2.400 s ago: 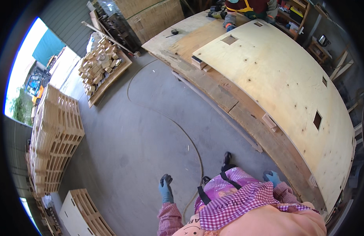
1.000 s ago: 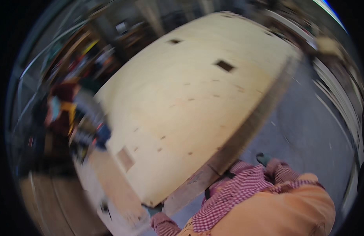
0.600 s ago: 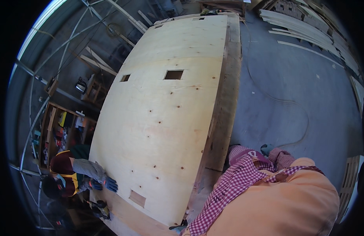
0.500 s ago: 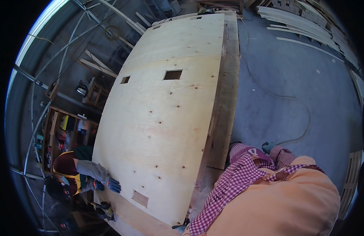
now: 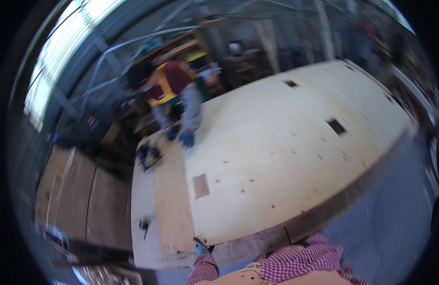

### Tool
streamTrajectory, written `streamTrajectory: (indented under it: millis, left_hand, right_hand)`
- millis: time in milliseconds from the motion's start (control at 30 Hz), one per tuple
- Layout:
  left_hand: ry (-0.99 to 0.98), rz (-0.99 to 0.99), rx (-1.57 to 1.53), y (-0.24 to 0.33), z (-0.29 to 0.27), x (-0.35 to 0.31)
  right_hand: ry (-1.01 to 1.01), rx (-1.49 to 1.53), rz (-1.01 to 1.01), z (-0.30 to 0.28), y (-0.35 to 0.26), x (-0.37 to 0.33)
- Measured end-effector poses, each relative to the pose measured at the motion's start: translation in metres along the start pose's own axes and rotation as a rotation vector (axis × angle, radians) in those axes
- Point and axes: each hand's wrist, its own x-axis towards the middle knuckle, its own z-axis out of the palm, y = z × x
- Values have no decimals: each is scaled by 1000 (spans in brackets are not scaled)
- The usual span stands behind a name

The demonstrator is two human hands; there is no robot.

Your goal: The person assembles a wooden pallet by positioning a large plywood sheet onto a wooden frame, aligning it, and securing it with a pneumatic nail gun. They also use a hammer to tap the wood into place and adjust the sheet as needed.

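Observation:
A large plywood sheet (image 5: 276, 147), pale with dark knots and several rectangular cutouts, lies over a wide bench-high stack. At its near left corner is my left hand (image 5: 201, 247), in a grey-blue glove with dark fingertips. Its fingers look spread, touching the corner. A checked sleeve covers that forearm. My right hand is mostly hidden; a blurred grey-teal patch (image 5: 345, 266) beside the checked cloth (image 5: 300, 261) may be part of it. Across the sheet, a co-worker (image 5: 174, 88) in a maroon and yellow top leans in, one blue-gloved hand (image 5: 186, 138) on its left edge.
On the board strip (image 5: 174, 204) left of the sheet stand a dark power tool (image 5: 148, 156) and a small black tool (image 5: 144, 224). Brown boxes or panels (image 5: 82, 199) are further left. Shelves (image 5: 181, 47) and leaning boards (image 5: 267, 42) line the back. Grey floor lies at right.
The view has swung round, so the sheet now runs off to the right and the co-worker appears farther up. My left hand remains at the sheet's corner; my right hand has mostly dropped from sight.

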Motion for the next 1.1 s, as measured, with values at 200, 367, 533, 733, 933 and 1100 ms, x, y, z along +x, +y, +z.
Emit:
streamTrajectory:
  millis: [200, 367, 533, 733, 933, 1100]
  left_hand:
    - [-1, -14, 19, -7, -6, -8]
    - [67, 8, 45, -14, -5, -5]
    - [29, -39, 83, -10, -1, -4]
    - [93, -10, 61, -2, 9, -16]
    - [131, 4, 48, -7, 4, -10]
    - [130, -22, 39, -1, 7, -21]
  right_hand:
    - [121, 11, -27, 8, -50, 29]
    - [137, 31, -100, 31, -93, 54]
    - [149, 68, -167, 48, -124, 65]
    - [251, 141, -352, 66, -152, 77]
    - [-131, 493, -635, 95, -350, 99]
    - [-367, 535, -728, 135, -503, 10]
